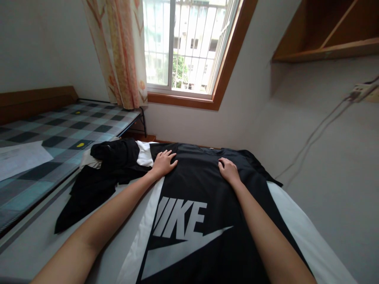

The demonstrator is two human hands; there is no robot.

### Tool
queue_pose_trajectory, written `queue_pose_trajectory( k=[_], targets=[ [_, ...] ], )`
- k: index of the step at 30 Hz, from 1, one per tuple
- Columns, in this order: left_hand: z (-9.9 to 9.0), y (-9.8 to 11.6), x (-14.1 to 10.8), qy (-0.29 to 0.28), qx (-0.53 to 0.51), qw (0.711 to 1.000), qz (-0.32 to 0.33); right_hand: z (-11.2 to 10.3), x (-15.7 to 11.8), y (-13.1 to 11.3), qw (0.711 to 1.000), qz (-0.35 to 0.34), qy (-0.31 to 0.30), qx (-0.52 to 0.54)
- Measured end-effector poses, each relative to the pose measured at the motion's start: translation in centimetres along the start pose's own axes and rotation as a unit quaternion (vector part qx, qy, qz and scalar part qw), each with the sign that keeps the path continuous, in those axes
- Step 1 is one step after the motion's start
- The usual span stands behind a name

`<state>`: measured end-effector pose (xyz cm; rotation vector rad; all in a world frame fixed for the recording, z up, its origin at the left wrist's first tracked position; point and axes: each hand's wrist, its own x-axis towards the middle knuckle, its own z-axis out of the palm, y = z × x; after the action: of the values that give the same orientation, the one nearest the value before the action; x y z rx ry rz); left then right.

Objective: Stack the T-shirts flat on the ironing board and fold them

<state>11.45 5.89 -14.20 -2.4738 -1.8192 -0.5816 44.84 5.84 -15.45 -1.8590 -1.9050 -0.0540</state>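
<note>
A black T-shirt (195,173) with a grey NIKE print and white side panels lies spread over a white surface, its collar at the far end. My left hand (164,162) rests on the shirt's left shoulder area, where the side has been folded inward; its fingers are spread flat. On the right of the chest, my right hand (229,170) lies on the fabric with the fingers bent, their tips partly hidden. Left of the shirt sits a crumpled heap of black clothes (118,157), with a white piece of cloth (145,153) beside my left hand.
A checked bed (97,118) with sheets of paper (23,157) on it stands to the left. Behind are a curtain (124,51) and a barred window (192,47). A wooden shelf (331,51) and a socket with cables (358,92) are on the right wall.
</note>
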Motion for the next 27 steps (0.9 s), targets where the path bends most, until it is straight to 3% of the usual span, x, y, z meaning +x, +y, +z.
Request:
queue_pose_trajectory(
  k=[27],
  targets=[
    [-0.27, 0.07, -0.25, -0.001, -0.013, 1.000, 0.002, -0.10, -0.18, 0.03, 1.000, 0.007, 0.011, 0.018]
  ],
)
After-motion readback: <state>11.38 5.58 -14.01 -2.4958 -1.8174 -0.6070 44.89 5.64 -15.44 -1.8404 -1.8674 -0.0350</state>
